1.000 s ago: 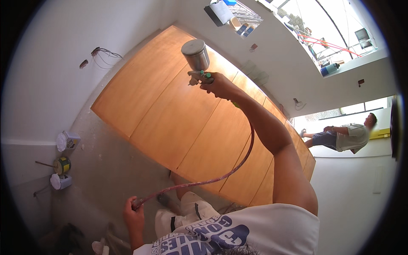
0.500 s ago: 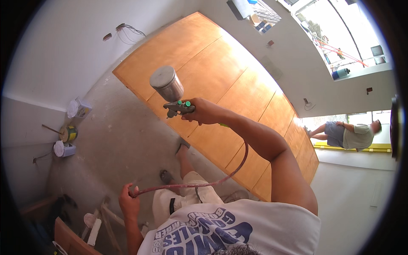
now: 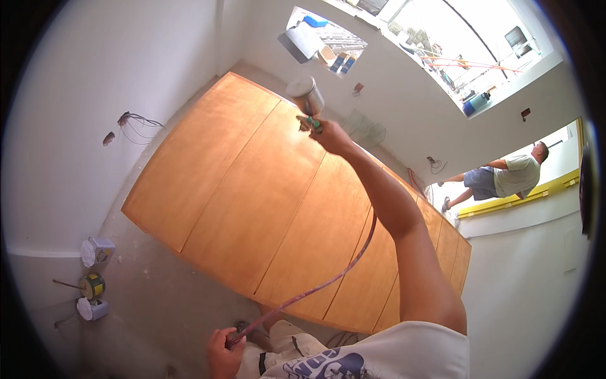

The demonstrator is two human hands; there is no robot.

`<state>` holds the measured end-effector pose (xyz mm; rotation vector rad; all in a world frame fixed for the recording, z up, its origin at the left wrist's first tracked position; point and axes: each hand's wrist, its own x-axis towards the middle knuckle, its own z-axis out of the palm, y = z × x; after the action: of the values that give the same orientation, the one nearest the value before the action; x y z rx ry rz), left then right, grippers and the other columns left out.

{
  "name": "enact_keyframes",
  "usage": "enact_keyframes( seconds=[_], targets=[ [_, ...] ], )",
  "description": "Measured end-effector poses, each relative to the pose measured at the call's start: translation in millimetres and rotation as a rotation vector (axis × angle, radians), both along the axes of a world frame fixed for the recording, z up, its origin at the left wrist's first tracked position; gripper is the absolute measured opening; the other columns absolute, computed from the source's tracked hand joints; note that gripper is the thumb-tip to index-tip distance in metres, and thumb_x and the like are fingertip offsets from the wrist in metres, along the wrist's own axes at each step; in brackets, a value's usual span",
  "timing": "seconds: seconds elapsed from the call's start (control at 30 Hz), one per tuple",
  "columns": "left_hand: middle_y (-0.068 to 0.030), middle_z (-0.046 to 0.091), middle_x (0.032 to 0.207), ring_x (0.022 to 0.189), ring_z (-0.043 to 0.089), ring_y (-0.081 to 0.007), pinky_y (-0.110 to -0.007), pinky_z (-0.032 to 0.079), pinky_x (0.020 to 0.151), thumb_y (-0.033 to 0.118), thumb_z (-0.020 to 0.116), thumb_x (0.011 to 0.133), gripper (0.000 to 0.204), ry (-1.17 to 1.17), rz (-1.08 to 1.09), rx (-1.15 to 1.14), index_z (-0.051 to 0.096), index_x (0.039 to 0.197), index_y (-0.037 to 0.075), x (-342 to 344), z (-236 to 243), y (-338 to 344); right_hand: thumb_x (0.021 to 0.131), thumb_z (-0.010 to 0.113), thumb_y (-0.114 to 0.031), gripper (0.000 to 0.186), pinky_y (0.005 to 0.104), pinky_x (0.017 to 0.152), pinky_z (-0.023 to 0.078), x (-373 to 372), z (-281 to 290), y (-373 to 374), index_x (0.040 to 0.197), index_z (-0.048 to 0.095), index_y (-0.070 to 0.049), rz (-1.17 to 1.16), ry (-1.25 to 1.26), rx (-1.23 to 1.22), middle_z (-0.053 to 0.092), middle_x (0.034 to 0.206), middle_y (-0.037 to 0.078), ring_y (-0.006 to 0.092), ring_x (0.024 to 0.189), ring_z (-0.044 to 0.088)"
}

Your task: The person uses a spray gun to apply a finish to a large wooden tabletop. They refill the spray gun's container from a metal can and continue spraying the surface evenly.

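Note:
My right hand (image 3: 331,137) is wrapped round the handle of a spray gun (image 3: 309,124) with a metal cup (image 3: 305,93) on top. It is held out above the far edge of a large orange-brown wooden panel (image 3: 252,208), which is marked by several straight grooves. From the gun a dark red hose (image 3: 334,278) sags across the panel toward me. Low in the picture, my left hand (image 3: 225,354) is closed round that hose, in front of my light shorts. The gun's trigger and nozzle are small and partly hidden by my fingers.
On the floor at the left stand two white containers (image 3: 98,251) and a round can (image 3: 93,286) with a stick in it. Loose wires (image 3: 140,120) hang from the left wall. A glass pane (image 3: 365,128) leans by the far wall. A person (image 3: 505,177) stands in the doorway at right.
My right hand has carried the spray gun from the panel's near edge over to its far edge. My left hand, with the hose, sits lower and further right in view.

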<state>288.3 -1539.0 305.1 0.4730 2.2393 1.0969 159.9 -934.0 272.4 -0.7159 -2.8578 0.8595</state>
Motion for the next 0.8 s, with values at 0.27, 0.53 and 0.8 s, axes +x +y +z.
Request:
enact_keyframes(
  seconds=[0.27,0.53,0.8],
  targets=[
    [-0.0133,0.066,0.097,0.089,0.065,-0.0291,-0.041,0.052,0.079,0.020,0.071,0.094,0.023,-0.054,0.022,0.022,0.070,0.110,0.004,-30,-7,55,0.089,0.068,-0.016,0.047,0.0482,0.093,0.052,-26,3,97,0.134,0.062,-0.007,-0.193,0.011,0.226,0.070,0.113,0.025,0.0427,0.108,0.066],
    [-0.0094,0.053,0.080,0.067,0.052,-0.0211,-0.035,0.046,0.059,0.005,0.078,0.084,0.027,0.109,0.139,-0.056,0.065,0.107,0.003,16,-52,-12,0.091,0.071,-0.020,0.038,0.0358,0.070,0.051,29,36,-8,0.124,0.066,-0.002,-0.095,-0.064,-0.134,0.068,0.089,0.011,0.0201,0.077,0.063],
    [-0.0108,0.055,0.083,0.070,0.052,-0.0239,-0.038,0.047,0.063,0.012,0.076,0.090,0.023,0.173,0.294,-0.190,0.065,0.108,0.002,99,-39,-119,0.093,0.072,-0.026,0.032,0.0295,0.054,0.047,116,75,-216,0.117,0.068,-0.005,0.049,-0.331,-0.402,0.064,0.078,0.003,0.0116,0.063,0.057]
  ],
)
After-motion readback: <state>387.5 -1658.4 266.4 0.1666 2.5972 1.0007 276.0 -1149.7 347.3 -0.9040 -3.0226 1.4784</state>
